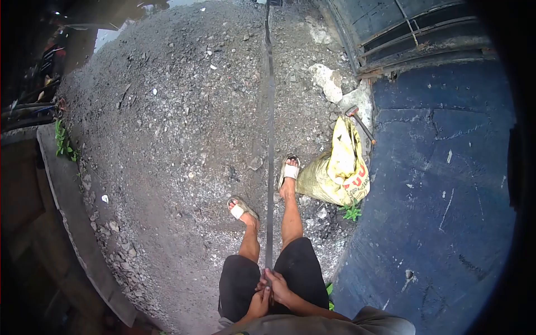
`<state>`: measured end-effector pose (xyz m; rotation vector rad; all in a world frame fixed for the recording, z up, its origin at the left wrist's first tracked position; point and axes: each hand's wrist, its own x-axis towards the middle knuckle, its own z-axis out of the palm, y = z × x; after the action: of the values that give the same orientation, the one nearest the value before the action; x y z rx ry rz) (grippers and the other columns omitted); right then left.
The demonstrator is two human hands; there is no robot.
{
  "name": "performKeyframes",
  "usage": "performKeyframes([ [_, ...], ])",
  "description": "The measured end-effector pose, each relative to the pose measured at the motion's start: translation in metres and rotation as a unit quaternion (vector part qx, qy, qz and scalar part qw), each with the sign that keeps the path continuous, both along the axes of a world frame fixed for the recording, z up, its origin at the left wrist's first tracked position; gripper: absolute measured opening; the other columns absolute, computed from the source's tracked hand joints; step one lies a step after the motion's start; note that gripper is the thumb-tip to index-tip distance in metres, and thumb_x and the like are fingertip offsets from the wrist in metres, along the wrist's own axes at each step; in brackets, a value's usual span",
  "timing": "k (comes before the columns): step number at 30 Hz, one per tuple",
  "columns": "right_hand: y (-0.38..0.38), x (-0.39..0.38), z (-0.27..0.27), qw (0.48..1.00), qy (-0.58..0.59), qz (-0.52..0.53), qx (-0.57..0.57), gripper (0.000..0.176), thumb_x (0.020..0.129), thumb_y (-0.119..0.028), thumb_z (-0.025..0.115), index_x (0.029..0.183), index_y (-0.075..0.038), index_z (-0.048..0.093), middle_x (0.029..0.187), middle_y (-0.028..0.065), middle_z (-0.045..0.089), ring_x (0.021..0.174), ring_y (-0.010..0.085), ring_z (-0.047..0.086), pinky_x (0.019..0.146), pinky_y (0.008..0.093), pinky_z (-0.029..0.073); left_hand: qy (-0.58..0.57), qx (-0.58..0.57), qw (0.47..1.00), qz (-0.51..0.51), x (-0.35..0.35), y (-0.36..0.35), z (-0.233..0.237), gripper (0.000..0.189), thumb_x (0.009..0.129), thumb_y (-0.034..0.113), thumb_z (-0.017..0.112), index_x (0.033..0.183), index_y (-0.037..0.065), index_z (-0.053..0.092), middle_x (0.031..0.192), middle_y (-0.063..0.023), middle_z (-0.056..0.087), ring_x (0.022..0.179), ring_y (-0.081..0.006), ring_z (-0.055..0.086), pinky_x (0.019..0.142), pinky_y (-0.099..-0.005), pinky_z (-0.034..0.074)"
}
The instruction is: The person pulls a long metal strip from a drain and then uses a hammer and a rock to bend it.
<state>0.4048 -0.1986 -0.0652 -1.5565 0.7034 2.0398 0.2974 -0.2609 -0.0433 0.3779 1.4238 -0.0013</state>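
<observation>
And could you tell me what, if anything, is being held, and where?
The dark strip, it seems: the left hand and right hand close together around its near end, though fingers hide the exact grip.

Two hands, the left and the right, meet at one long dark strip. Beyond that grip I count two sandals, and ahead to its right, one sack and one hammer. Three green plants show: two right of the grip, one far left.
</observation>
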Motion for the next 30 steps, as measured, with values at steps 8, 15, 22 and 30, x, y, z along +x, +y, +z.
performKeyframes([
  [8,0.011,0.078,0.01,0.984,-0.076,0.16,-0.004,0.035,0.1,-0.042,0.039,0.09,-0.009,0.045,0.057,-0.0022,0.036,0.041,0.0087,0.036,0.035,0.0254,0.029,-0.142,0.052,0.936,-0.318,0.026,0.088,0.023,0.064,0.089,0.063,0.043,0.103,0.006,0.069,0.089,-0.0202,0.068,0.087,-0.0359,0.065,0.084,-0.039,0.049],
  [15,0.04,0.073,0.007,0.974,-0.151,0.168,0.028,0.041,0.1,-0.042,0.04,0.08,-0.006,0.05,0.053,-0.0013,0.039,0.038,0.0087,0.036,0.035,0.0246,0.031,-0.105,-0.027,0.994,-0.018,0.042,0.173,-0.054,0.071,0.091,0.06,0.045,0.12,-0.004,0.054,0.097,-0.0132,0.066,0.083,-0.0167,0.063,0.068,-0.0258,0.049],
  [22,-0.001,0.05,0.077,0.984,-0.163,0.076,0.007,0.038,0.101,-0.039,0.037,0.081,-0.01,0.05,0.053,-0.0029,0.039,0.04,0.0063,0.037,0.038,0.022,0.028,-0.278,-0.343,0.885,0.148,0.082,0.144,-0.029,0.056,0.089,0.057,0.052,0.106,0.004,0.056,0.096,-0.012,0.063,0.091,-0.0241,0.064,0.078,-0.0366,0.051],
  [30,-0.068,-0.048,0.056,0.877,-0.377,0.264,0.138,0.034,0.096,-0.027,0.046,0.094,0.004,0.062,0.08,0.0263,0.062,0.073,0.0364,0.066,0.064,0.0408,0.049,-0.039,-0.255,0.96,0.108,0.027,0.107,-0.013,0.041,0.091,0.029,0.057,0.058,0.016,0.036,0.049,0.0031,0.03,0.039,-0.0116,0.027,0.049,-0.0297,0.037],
])
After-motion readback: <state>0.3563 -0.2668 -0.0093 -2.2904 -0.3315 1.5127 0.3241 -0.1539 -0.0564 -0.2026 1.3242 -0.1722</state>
